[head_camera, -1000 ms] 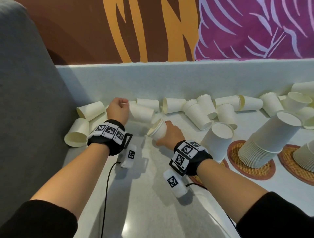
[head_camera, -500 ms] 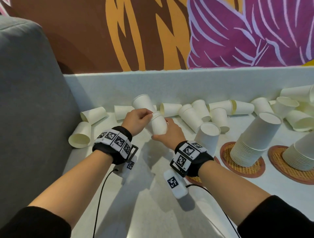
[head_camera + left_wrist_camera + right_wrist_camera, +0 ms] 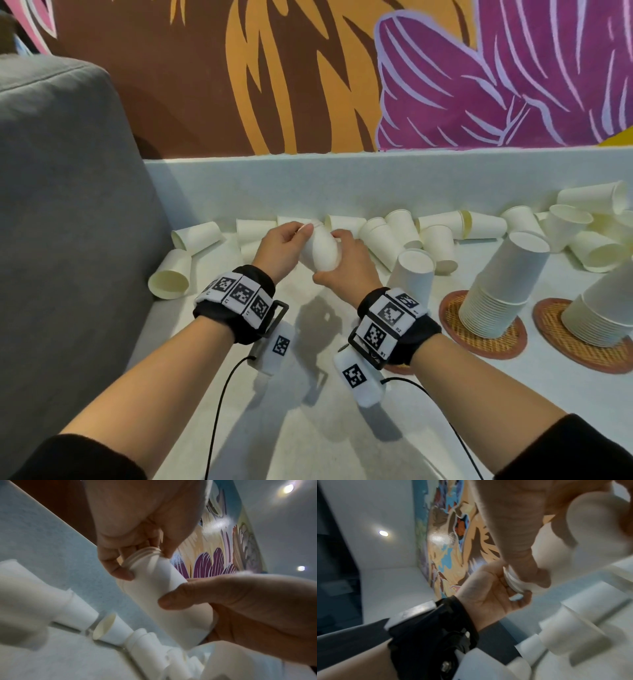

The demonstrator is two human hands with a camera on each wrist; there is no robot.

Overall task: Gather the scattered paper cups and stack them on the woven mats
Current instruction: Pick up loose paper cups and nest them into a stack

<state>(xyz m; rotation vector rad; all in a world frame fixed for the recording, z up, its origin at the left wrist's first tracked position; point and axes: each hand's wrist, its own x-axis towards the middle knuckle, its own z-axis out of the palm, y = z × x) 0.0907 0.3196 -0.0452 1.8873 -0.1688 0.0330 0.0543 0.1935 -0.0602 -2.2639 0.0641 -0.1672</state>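
Note:
A short nest of white paper cups [image 3: 320, 251] is held above the counter between both hands, bottom end toward me. My left hand [image 3: 301, 233] pinches its rim end [image 3: 142, 555] with curled fingers. My right hand [image 3: 330, 260] wraps round the body, its thumb [image 3: 173, 600] pressed on the side. In the right wrist view the left hand [image 3: 488, 596] grips the stacked rims [image 3: 513, 580]. To the right, woven mats [image 3: 455, 339] [image 3: 548, 329] carry tall inverted cup stacks [image 3: 496, 287] [image 3: 603, 315]. Another inverted stack [image 3: 414, 274] stands behind my right wrist.
Several loose cups [image 3: 376, 236] lie on their sides along the low back wall [image 3: 411, 181]. Two more cups [image 3: 169, 274] [image 3: 197, 233] lie at the far left against a grey cushion [image 3: 68, 205]. Wrist cables [image 3: 219, 411] trail over the counter near me.
My left hand took a cup from the back row and brought it to the cup in my right hand. Both hands now hold the nested cups together, a little higher.

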